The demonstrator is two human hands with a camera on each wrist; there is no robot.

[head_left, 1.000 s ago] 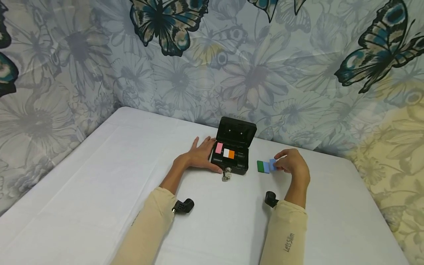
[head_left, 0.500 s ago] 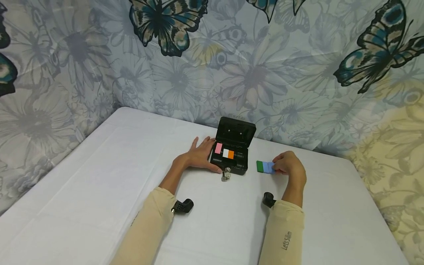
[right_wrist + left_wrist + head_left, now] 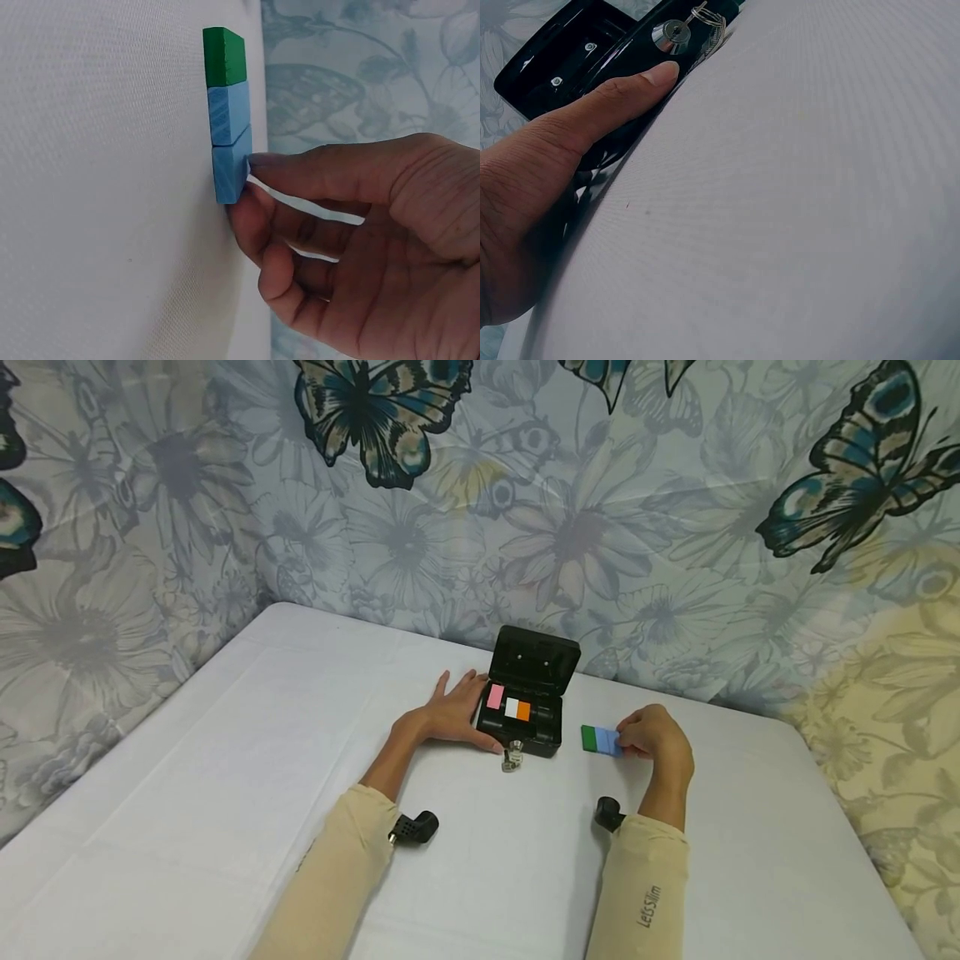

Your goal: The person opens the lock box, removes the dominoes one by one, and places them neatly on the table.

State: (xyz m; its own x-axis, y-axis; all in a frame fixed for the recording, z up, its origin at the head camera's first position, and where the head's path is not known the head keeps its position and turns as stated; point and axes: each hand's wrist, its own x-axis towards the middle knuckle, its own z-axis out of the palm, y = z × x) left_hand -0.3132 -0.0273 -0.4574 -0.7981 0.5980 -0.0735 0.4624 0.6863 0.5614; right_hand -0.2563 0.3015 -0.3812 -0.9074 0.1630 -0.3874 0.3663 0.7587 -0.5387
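Note:
A black cash box (image 3: 540, 748) stands with its lid raised, holding a pink block (image 3: 496, 697), a white block (image 3: 512, 707) and an orange block (image 3: 524, 711). My left hand (image 3: 450, 714) rests against its left side, fingers straight. The thumb lies along the front, beside the lock (image 3: 672, 36) with its key and ring. Right of the box, a green wooden block (image 3: 225, 57), a light blue block (image 3: 229, 112) and a second light blue block (image 3: 230, 169) touch in a row. My right hand (image 3: 658, 737) pinches that last block at the row's right end.
The white-covered table (image 3: 480, 860) reaches back to a butterfly-patterned cloth wall (image 3: 420, 552). The raised lid (image 3: 536, 660) stands close to the table's back edge. A wrist camera (image 3: 609, 812) hangs under each sleeve.
My right hand has moved slightly left, bringing the end light blue block up against the other one. Over the last half second both hands look still.

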